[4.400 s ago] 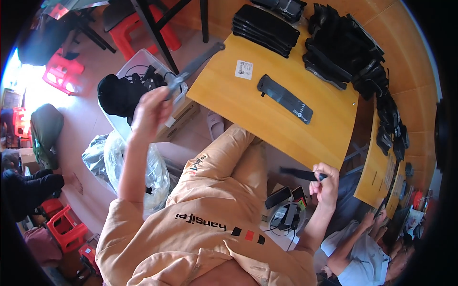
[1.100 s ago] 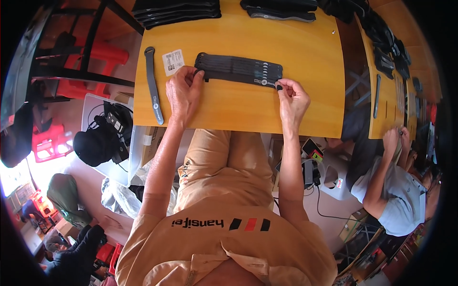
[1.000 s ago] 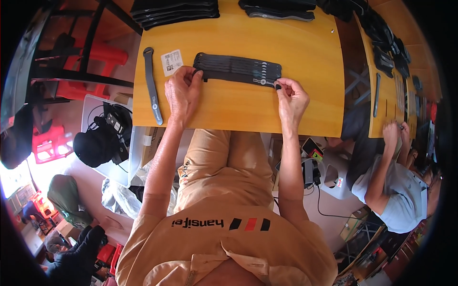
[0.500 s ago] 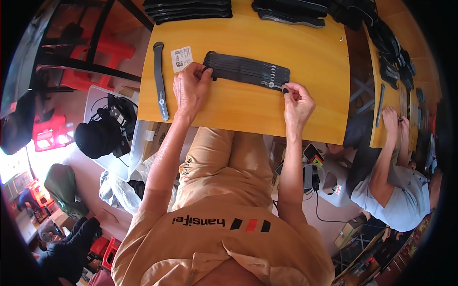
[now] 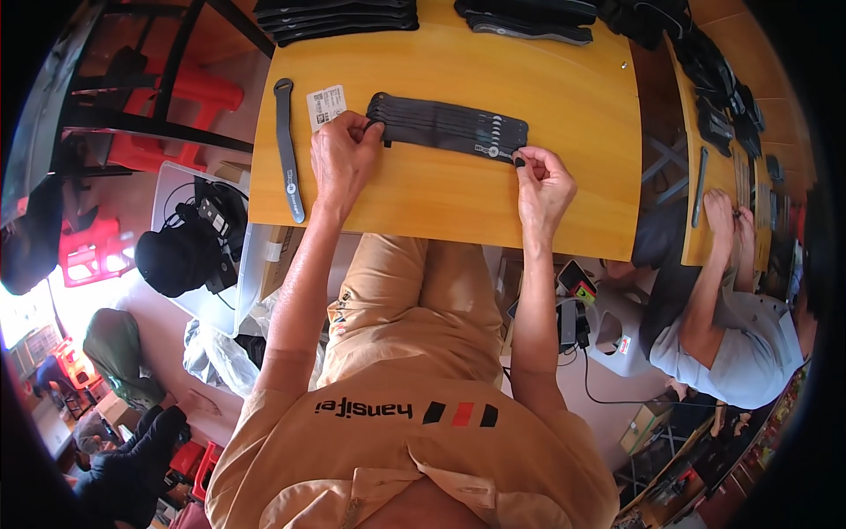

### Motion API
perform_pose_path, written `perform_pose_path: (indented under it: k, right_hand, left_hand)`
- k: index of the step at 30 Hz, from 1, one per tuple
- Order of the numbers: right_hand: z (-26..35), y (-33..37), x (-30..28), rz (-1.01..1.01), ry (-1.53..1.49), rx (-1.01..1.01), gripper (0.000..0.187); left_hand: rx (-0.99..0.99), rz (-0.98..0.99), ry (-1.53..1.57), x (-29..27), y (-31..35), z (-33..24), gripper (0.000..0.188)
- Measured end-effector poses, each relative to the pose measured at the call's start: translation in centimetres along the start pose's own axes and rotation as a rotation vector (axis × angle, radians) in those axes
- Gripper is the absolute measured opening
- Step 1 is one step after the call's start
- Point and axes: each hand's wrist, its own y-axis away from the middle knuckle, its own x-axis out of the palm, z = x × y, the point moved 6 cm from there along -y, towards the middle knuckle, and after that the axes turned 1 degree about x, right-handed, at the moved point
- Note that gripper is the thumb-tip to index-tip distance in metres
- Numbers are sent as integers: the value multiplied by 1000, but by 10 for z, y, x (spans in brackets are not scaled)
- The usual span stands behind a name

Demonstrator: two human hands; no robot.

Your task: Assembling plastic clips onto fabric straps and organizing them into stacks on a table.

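Several dark grey straps (image 5: 441, 122) lie overlapped in a fanned row on the yellow tabletop, their ends lined up at both sides. My left hand (image 5: 342, 167) pinches the left end of the nearest strap. At the opposite end, my right hand (image 5: 542, 187) has thumb and fingers closed on that strap's right corner. A single grey strap (image 5: 285, 150) with a slotted, rounded end lies apart at the table's left. Between it and the row, a white printed label (image 5: 325, 99) is partly covered by my left hand.
Stacks of black straps stand at the table's far left (image 5: 339, 19) and far right (image 5: 529, 18). A white bin (image 5: 242, 295) with a black cap (image 5: 167, 258) and cables sits below left. On the right, a co-worker's hands (image 5: 723, 216) work at another yellow table (image 5: 696, 251).
The view has shifted slightly, so the table and straps appear a little further left. Both hands keep their grip at the two ends of the nearest strap.
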Motion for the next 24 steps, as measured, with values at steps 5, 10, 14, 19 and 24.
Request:
perform_pose_path:
  k: [5, 10, 14, 19, 24]
  right_hand:
    - [-1, -1, 1, -3, -21, -20, 8]
    - [2, 0, 1, -2, -3, -31, 8]
    - [1, -2, 1, -1, 10, -54, 8]
    - [3, -1, 1, -7, 35, -60, 9]
    - [7, -2, 0, -9, 44, -75, 9]
  left_hand:
    - [0, 0, -23, 0, 0, -1, 21]
    - [15, -21, -33, 0, 2, -2, 20]
    - [20, -27, -24, 1, 2, -1, 20]
    - [26, -50, -33, 1, 2, 0, 20]
    - [78, -80, -99, 0, 3, -2, 25]
